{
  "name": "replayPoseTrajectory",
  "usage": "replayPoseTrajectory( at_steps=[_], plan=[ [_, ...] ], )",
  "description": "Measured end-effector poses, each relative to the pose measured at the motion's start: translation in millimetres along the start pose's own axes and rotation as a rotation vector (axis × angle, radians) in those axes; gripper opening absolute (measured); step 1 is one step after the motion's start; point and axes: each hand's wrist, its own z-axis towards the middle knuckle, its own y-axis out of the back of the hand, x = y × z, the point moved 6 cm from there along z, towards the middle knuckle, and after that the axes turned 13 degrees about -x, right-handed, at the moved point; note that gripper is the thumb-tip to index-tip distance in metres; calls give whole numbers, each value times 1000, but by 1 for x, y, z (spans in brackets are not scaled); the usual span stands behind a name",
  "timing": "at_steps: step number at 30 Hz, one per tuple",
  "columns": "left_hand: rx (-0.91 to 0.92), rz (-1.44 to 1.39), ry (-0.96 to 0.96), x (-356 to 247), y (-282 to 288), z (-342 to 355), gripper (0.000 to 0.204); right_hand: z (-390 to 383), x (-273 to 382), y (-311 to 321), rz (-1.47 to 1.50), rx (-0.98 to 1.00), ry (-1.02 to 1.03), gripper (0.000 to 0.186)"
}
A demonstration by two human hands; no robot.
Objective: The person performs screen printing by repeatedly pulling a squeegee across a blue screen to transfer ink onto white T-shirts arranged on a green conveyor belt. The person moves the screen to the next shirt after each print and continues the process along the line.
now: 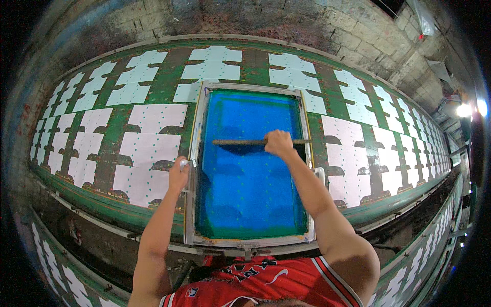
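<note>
Head view: right hand closed around bar, which crosses blue screen on its far half; left hand clasps frame, left side. Best: even bar pressure, frame firm on table.

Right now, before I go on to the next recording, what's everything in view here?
Screen-printing frame: 1, silvery rim, mid-table
Mesh: 1, blue with green edges, inside the frame
Squeegee: 1, brownish, across the mesh
Near-row panels: many, pale pink to white, green-dotted, either side of the frame
Far-row panels: many, pale blue, beyond them
Long table: 1, green and brown, under the panels
More panels: several, whitish, lower corners
Block wall: 1, grey, behind the table
Lights: at least 2, white, right edge
Jersey: 1, red, bottom centre
Left hand: 1, bare, at the frame's left rail
Right hand: 1, bare, gripping the squeegee
</note>
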Motion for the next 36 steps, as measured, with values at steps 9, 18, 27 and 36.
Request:
replayPoseTrajectory(
  at_steps=[9, 18, 27, 36],
  plan=[
    [3, 54, -36, -5, 3, -3, 37, -208, 78, 17, 54, 20, 39, 21],
    [0, 118, -26, 1, -1, -6, 43, -349, 135, 25, 128, -51, 48, 34],
    [-3, 280, 12, -12, 7, -15, 56, -393, 147, 11, 130, -135, 138, 63],
    [-54, 407, 50, -23, 12, -27, 64, -389, 107, 43, 642, 73, 142, 66]
  ],
)
